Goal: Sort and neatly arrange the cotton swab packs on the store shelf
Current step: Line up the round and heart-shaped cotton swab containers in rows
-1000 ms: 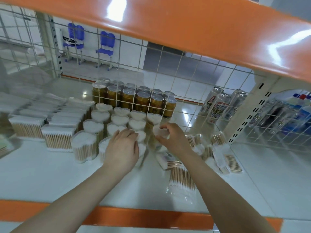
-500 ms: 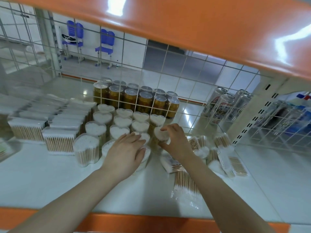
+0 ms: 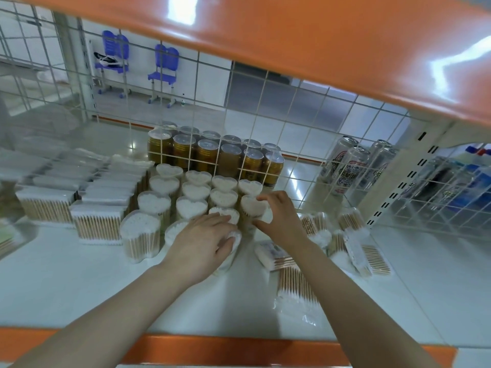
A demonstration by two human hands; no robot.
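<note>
Several heart-shaped clear tubs of cotton swabs (image 3: 153,203) stand in rows at the middle of the white shelf (image 3: 66,288). My left hand (image 3: 203,241) lies palm-down with straight fingers on the front tubs. My right hand (image 3: 281,217) pinches a heart-shaped tub (image 3: 252,207) at the right end of the rows, thumb at its front, fingers at its back. Rectangular swab boxes (image 3: 98,221) are lined up to the left. Loose swab bags (image 3: 295,284) lie in a jumble on the right.
Gold cans (image 3: 207,155) stand behind the wire grid (image 3: 265,107), with silver cans (image 3: 348,166) further right. An orange shelf edge (image 3: 292,41) hangs overhead and another orange edge (image 3: 239,349) runs along the front. A shelf upright (image 3: 393,181) stands at right.
My right hand has brought the heart-shaped tub down and in against the right row. My left hand has slid a little forward over the front tubs. The view has shifted slightly.
</note>
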